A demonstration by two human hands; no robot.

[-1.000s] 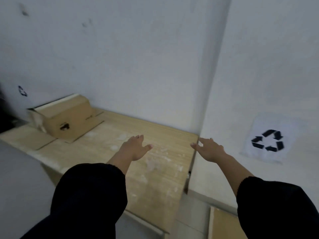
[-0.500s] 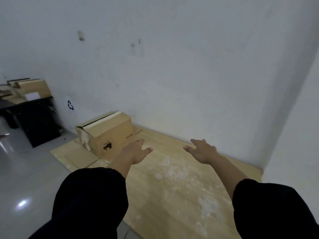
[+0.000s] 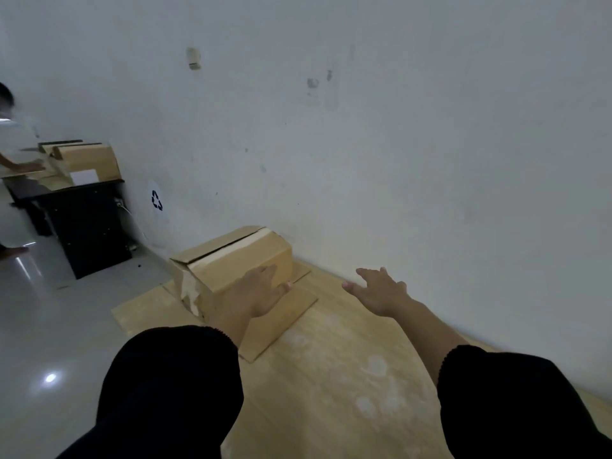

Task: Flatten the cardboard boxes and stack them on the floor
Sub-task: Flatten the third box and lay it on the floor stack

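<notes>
From my head camera I see both my arms in black sleeves (image 3: 172,385), stretched forward. My left hand (image 3: 261,291) has the fingers straight and loose and holds nothing; it is in front of the near side of the box (image 3: 231,256), and I cannot tell if it touches it. My right hand (image 3: 381,289) is also wide, fingers spread, holding nothing, to the right of the box and apart from it.

The box is standing, not flattened, close to the white wall (image 3: 364,144). Its top is split along the seam and its left end is torn. It sits on flat cardboard (image 3: 331,376) that lies on the grey floor (image 3: 49,326).

Far to the left is a black table (image 3: 82,220) with more boxes (image 3: 89,160) on it, and a person (image 3: 13,140) beside it. A recycling sign (image 3: 156,200) is on the wall next to the table.
</notes>
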